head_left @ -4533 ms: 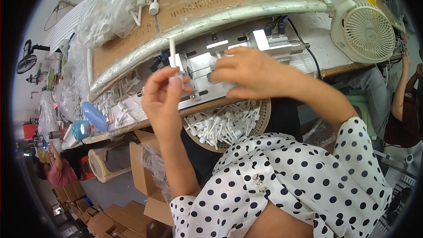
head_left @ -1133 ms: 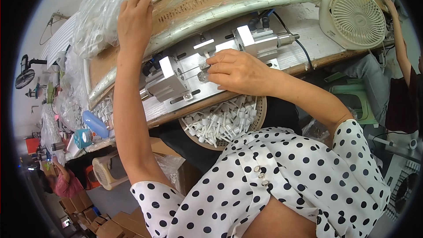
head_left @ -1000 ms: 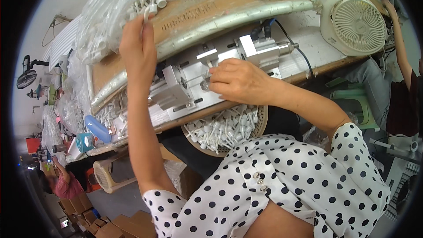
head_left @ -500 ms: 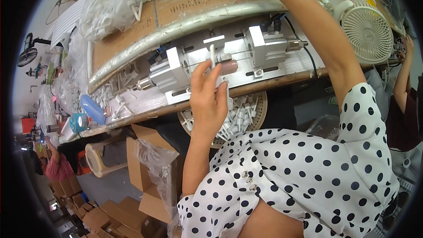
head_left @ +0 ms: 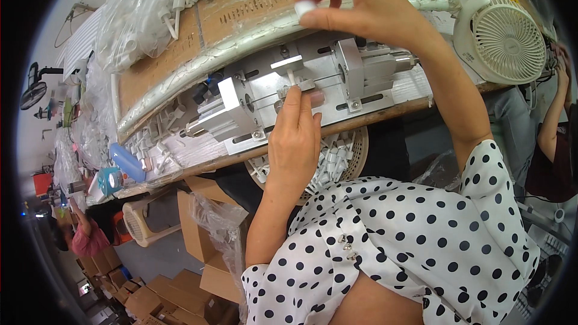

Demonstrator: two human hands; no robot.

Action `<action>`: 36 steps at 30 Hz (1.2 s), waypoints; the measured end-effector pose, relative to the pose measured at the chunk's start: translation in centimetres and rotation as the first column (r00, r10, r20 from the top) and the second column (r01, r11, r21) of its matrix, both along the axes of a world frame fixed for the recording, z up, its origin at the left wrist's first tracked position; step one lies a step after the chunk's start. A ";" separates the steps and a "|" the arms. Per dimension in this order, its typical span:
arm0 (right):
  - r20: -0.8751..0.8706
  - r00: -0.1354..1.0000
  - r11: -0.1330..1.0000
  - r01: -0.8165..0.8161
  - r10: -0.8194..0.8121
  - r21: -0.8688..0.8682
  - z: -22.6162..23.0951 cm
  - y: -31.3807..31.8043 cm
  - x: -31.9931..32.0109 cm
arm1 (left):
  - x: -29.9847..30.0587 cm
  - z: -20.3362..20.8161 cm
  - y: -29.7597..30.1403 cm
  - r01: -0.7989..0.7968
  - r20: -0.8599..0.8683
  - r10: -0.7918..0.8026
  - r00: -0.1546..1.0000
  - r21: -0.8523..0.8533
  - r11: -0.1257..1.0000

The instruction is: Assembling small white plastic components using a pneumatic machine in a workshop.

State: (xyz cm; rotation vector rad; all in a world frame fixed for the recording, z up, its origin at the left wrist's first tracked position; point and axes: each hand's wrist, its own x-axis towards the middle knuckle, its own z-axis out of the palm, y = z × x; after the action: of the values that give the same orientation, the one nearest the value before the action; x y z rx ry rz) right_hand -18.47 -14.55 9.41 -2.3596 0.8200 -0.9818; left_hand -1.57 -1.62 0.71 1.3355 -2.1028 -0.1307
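Note:
My left hand reaches over the metal fixture, its fingers stretched out and their tips against the small central holder. A short white plastic stem shows just beyond those fingertips; its lower part is hidden. A pinkish block sits beside the index finger. Higher up, over the padded edge of the board, my right hand pinches a white plastic cap piece between thumb and fingers. On either side of the holder stand silver cylinders with thin rods pointing inward.
Below the bench edge a round basket holds many white plastic parts. A bag of similar parts lies on the board at upper left. A fan stands at right, an open carton lower left. Other people work at both sides.
My right hand has come back from the top edge with a white cap piece in its pinch. My left fingers have straightened and lowered the white stemmed part onto the holder.

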 end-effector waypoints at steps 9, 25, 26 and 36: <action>0.116 0.993 0.991 0.031 -0.015 -0.129 -2.8 1.4 -0.7 | 0.0 -0.2 0.0 -0.033 0.028 0.032 0.999 0.021 0.999; 0.136 0.989 0.992 -0.036 0.052 -0.123 -3.4 6.6 -2.1 | 0.2 0.1 -0.1 -0.028 -0.022 0.029 0.999 0.035 0.999; 0.130 0.990 0.991 -0.036 0.053 -0.129 -3.6 6.9 -1.9 | 0.3 -0.3 -0.2 -0.027 -0.028 0.028 0.999 0.029 0.999; -0.246 0.960 0.916 -0.215 0.135 -0.338 -7.5 6.9 3.3 | 2.7 0.2 2.6 0.089 -0.900 0.093 0.426 0.144 0.986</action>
State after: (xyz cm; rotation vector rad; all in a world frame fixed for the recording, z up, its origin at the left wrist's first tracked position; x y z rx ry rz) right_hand -15.21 -7.69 1.87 -2.8415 0.5190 -0.8677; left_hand 1.15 0.99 0.90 0.9714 -1.1267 -0.8650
